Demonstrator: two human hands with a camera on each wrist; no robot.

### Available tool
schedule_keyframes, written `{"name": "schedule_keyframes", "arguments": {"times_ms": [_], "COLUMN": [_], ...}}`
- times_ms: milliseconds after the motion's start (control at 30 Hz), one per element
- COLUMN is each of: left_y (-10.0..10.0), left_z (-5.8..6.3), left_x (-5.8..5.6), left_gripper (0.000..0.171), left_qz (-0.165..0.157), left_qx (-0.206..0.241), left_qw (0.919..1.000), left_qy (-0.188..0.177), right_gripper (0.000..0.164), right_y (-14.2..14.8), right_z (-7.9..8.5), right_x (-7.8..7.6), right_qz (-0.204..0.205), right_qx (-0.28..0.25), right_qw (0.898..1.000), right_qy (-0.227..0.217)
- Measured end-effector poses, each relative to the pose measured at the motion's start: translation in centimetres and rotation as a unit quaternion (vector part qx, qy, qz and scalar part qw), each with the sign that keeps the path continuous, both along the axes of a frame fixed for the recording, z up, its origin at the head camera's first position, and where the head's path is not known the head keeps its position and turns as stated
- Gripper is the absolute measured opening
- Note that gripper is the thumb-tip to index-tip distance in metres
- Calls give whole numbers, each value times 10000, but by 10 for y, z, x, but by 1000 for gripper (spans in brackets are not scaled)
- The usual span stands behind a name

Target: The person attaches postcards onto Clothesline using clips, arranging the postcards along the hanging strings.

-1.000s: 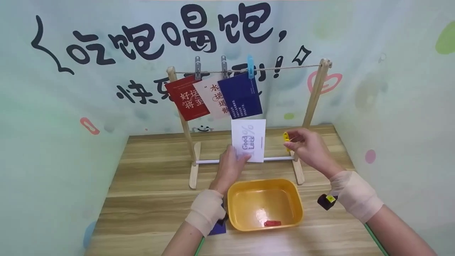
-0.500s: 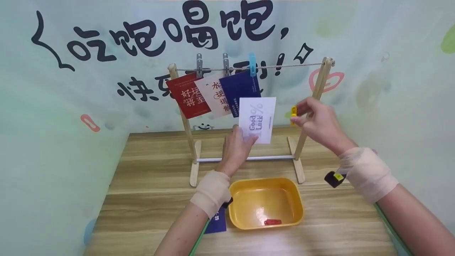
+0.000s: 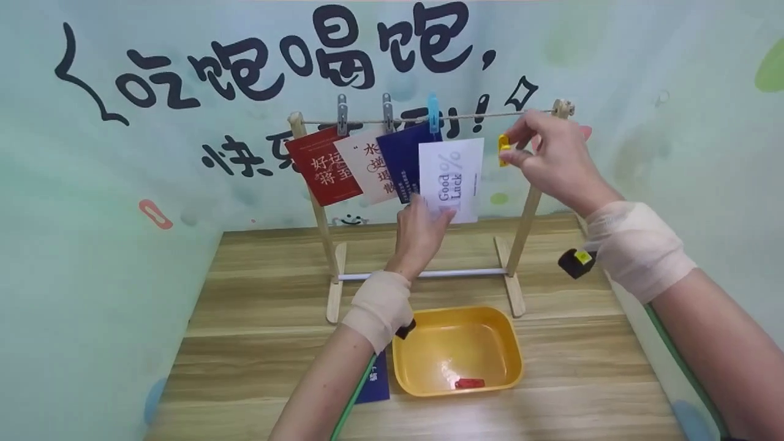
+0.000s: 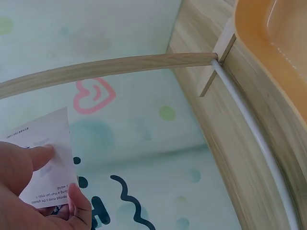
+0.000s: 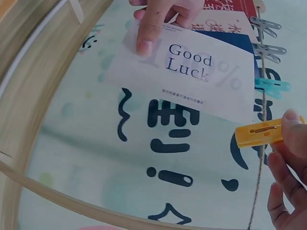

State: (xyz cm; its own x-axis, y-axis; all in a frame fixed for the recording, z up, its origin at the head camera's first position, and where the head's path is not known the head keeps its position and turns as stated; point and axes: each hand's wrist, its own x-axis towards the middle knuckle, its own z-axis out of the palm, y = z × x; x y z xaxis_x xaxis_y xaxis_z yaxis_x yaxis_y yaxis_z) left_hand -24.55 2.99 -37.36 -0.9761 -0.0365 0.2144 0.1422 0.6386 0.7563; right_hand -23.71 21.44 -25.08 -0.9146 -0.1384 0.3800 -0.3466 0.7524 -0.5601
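My left hand (image 3: 421,236) pinches a white "Good Luck" card (image 3: 451,177) by its lower left part, thumb in front. The card is upright below the string (image 3: 471,116) and overlaps the blue card (image 3: 401,156) in the head view. To its right, my right hand (image 3: 554,153) holds a yellow clothespin (image 3: 504,150) between thumb and fingers. In the right wrist view the clothespin's jaws are together and point toward the card, a short gap from its top corner. A light blue clothespin (image 3: 433,113) holds the blue card on the string.
Two grey clothespins (image 3: 342,115) hold a red card (image 3: 324,165) and a pale pink card (image 3: 367,165) on the wooden rack (image 3: 527,226). A yellow basin (image 3: 398,367) with a red clothespin (image 3: 470,383) stands in front. Another blue card (image 3: 376,383) lies left of the basin.
Both hands have risen toward the string, the left also moving right with the white card, the right carrying the yellow clothespin. The hanging cards stay in place.
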Motion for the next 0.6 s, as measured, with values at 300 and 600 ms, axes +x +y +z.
{"name": "schedule_keyframes", "arguments": {"times_ms": [300, 600], "left_y": [9, 18], "left_z": [16, 18], "left_x": [-8, -12], "left_gripper": [46, 48], "left_qz": [74, 62], "left_qx": [197, 336], "left_qw": [9996, 9990], "left_qy": [-165, -288], "right_gripper": [14, 17], "right_y": [-7, -18], "right_z": [30, 39], "right_x": [-14, -32], "right_qz": [-252, -286], "right_qx": [-277, -1003], "right_qw": [9993, 9945], "right_qy": [51, -97]}}
